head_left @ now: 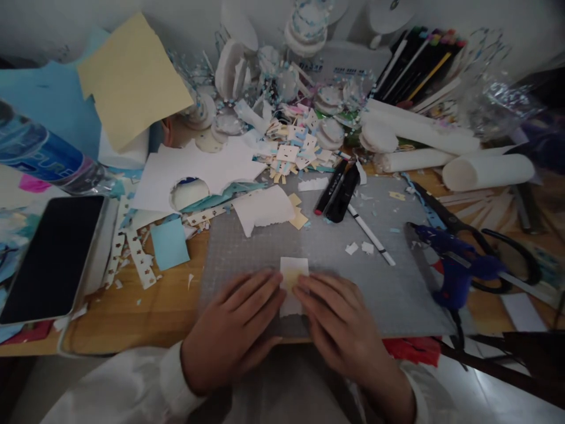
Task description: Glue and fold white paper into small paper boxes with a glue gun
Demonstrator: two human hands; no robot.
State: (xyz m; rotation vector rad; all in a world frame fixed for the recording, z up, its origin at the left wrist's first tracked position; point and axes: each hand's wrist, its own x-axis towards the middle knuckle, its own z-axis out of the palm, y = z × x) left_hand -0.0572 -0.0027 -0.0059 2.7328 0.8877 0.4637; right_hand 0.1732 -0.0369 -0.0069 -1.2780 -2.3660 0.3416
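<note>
A small white slip is lying on the grey mat, close to the front edge of the desk, with a pale yellow piece sitting on it. The left hand is coming in from one side — its fingers are stretching out loosely and touching the slip's left edge, while its thumb is lying apart from them, so it is not clenching anything. The right hand is resting its bent fingertips on the right edge, by the yellow piece; whether it is pinching or only pressing, I cannot tell. Beyond the hands, a curled paper is lying near two dark markers, and a white pen is slanting past two paper scraps. A heap of cutouts is piling up behind the markers. To the right, a blue glue gun is lying partly over the black scissors, with paper rolls lying farther back. To the left, a blue square is lying beside the mat — a phone and a bottle are sitting farther out
</note>
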